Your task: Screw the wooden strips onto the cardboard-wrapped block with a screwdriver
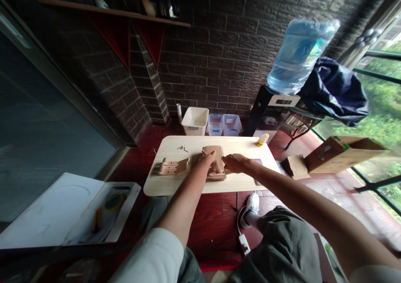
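Near the middle of the pale table (244, 183), a brown wooden assembly of boards (216, 149) lies in front of me. My left hand (211, 158) grips it from above, thumb and fingers around a wooden part. My right hand (235, 162) is closed at the assembly's right side; whatever lies inside its fingers is too small and hidden to name. To the left rest several curved wooden pieces (174, 166) with dark holes along them. Behind those lie a few small metal screws (183, 148).
A yellow-capped bottle (262, 140) stands at the table's back right corner. A flat dark-edged object (258, 178) lies partly under my right forearm. Bins (196, 126), a water dispenser (266, 107) and cardboard boxes (338, 153) surround the table. An open white case (125, 216) sits at left.
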Tool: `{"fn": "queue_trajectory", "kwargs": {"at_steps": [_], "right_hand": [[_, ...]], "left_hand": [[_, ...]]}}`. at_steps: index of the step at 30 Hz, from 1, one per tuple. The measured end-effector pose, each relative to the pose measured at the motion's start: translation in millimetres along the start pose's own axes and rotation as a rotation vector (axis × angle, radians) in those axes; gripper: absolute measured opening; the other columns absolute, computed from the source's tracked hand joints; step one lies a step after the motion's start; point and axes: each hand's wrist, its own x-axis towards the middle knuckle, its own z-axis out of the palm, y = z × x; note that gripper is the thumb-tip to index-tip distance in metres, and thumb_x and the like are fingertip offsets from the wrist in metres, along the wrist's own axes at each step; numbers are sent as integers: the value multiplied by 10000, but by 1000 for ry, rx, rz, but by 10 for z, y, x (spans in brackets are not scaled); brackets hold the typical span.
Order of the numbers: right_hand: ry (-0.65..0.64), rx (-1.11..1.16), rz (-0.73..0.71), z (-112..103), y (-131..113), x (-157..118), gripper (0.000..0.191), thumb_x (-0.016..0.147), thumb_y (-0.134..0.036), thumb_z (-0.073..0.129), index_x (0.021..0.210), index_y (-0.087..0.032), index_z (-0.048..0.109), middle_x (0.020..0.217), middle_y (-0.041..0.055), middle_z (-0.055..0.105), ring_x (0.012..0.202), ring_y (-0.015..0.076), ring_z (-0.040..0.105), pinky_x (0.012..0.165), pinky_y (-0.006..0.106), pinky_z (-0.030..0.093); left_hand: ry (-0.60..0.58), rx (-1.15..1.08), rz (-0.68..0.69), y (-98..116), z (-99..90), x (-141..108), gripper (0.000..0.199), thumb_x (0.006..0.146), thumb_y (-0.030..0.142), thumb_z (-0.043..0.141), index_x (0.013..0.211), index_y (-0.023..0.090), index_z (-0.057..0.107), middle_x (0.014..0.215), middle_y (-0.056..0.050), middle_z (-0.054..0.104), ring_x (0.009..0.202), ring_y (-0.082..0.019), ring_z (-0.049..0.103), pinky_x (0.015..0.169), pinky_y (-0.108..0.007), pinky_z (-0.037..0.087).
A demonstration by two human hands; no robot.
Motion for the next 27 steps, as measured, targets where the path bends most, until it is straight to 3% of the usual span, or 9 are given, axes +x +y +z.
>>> {"fn": "queue_trajectory", "kwargs": {"at_steps": [4, 9, 14, 18, 22, 27], "right_hand": [[-2, 21, -15, -69, -5, -46, 305, 947, -294, 504, 1196, -139, 589, 1069, 155, 731, 929, 273, 714, 662, 298, 493], [10, 11, 3, -212, 52, -90, 279, 929, -292, 546, 1145, -138, 634, 1025, 154, 744, 892, 266, 724, 648, 282, 478], [24, 33, -69, -258, 107, -87, 226, 915, -268, 597, 1089, -148, 677, 1021, 127, 756, 901, 229, 723, 654, 244, 461], [4, 0, -18, -233, 110, -56, 323, 945, -404, 581, 1056, -126, 702, 966, 149, 762, 822, 229, 731, 617, 246, 447], [10, 17, -61, -220, 149, -28, 334, 940, -430, 586, 1084, -149, 693, 975, 123, 762, 826, 216, 723, 622, 241, 439], [27, 17, -116, -270, 211, -47, 243, 923, -304, 609, 1105, -158, 675, 1017, 105, 753, 863, 193, 707, 673, 231, 445]], "left_hand": [[-11, 19, 25, -13, 2, -8, 1564, 359, 604, 924, 1540, 423, -87, 1607, -78, -261, 1488, -479, 26, 1122, -598, 339], [-19, 35, 34, 1, -13, 19, 1537, 394, 531, 942, 1558, 378, -50, 1619, -85, -231, 1481, -495, 24, 1131, -591, 326], [11, -28, 54, 13, -40, -23, 1550, 306, 454, 981, 1574, 292, 104, 1626, -156, -171, 1446, -564, 74, 1065, -620, 384], [45, -97, 78, 0, -69, -100, 1432, 337, 403, 991, 1550, 172, 265, 1633, -206, -64, 1405, -608, 155, 1019, -584, 452], [60, -107, 76, -3, -80, -123, 1327, 428, 418, 967, 1546, 230, 277, 1652, -148, 6, 1439, -571, 94, 1030, -584, 445], [7, -53, 69, -3, -82, -102, 1398, 434, 420, 960, 1570, 314, 151, 1654, -107, -77, 1452, -554, 82, 1064, -602, 406]]}}
